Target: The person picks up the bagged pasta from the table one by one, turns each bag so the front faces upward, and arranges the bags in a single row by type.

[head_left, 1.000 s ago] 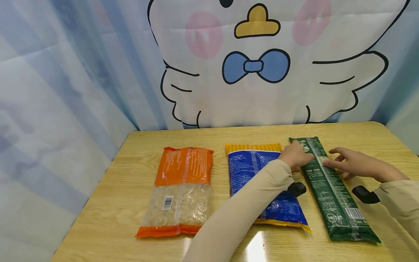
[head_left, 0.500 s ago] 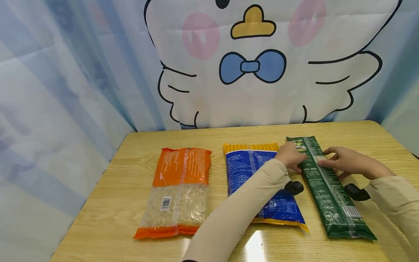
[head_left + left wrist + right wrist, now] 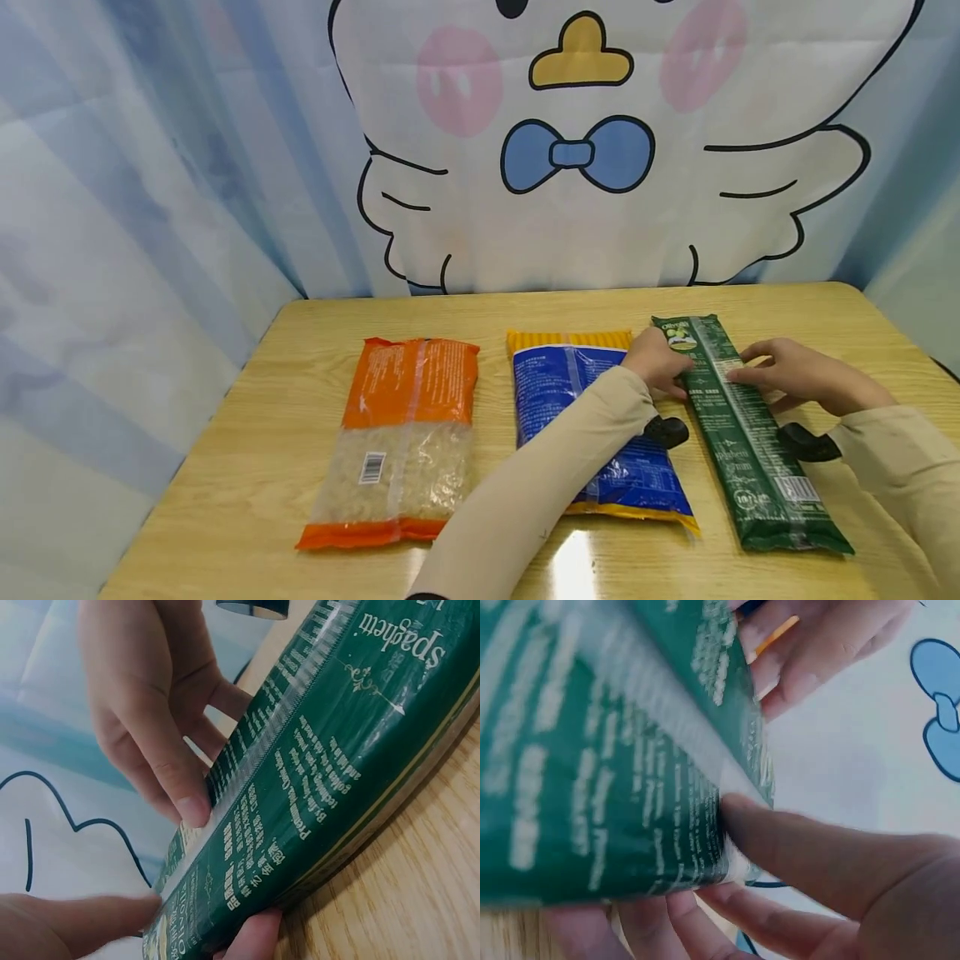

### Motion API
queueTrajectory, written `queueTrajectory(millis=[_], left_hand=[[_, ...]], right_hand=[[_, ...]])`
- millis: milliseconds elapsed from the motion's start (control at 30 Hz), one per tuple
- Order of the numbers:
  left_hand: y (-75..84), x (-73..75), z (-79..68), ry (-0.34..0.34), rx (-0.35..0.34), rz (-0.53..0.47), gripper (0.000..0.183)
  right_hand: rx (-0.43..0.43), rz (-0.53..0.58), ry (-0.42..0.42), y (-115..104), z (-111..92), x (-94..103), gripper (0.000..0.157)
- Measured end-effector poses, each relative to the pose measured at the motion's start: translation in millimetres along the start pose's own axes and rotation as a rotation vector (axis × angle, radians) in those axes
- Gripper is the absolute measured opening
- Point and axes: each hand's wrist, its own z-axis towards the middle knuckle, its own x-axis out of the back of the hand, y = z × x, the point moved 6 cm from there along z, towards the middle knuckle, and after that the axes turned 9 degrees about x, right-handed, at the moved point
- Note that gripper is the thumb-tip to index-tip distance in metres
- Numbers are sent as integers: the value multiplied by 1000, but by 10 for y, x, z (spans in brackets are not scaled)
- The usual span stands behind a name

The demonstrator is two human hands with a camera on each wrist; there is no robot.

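A long green packet of spaghetti (image 3: 738,442) lies on the table at the right, printed side with the seam up. My left hand (image 3: 657,360) pinches its left edge near the far end. In the left wrist view, one finger rests on top of the packet and a fingertip (image 3: 256,936) is tucked at its lower edge. From the other side my right hand (image 3: 813,375) grips the packet. Its thumb (image 3: 802,847) presses on the top near the seam, and the other fingers reach under the edge in the right wrist view.
A blue and yellow bag (image 3: 637,479) lies left of the spaghetti, partly hidden by my left sleeve (image 3: 547,467). Further left is an orange bag with a clear window (image 3: 408,383). The wooden table (image 3: 247,467) ends at a cartoon-printed curtain (image 3: 570,225).
My left hand has slid slightly left, showing more of the packet's far label. The right hand has closed in on the right edge. The head view has shifted a little; the bags stay put.
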Motion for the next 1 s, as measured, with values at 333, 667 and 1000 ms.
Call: queueTrajectory(millis=[333,667,1000], left_hand=[[-3,3,-9,11,-11,36,16],[-11,-80,-39,11,8,-54,35],[12,-47,-90,-21,33,-213,52]], right_hand=[[23,66,42,8,-41,21,79],[51,141,82,95,-162,35,71],[103,144,101,-25,-164,102,69]])
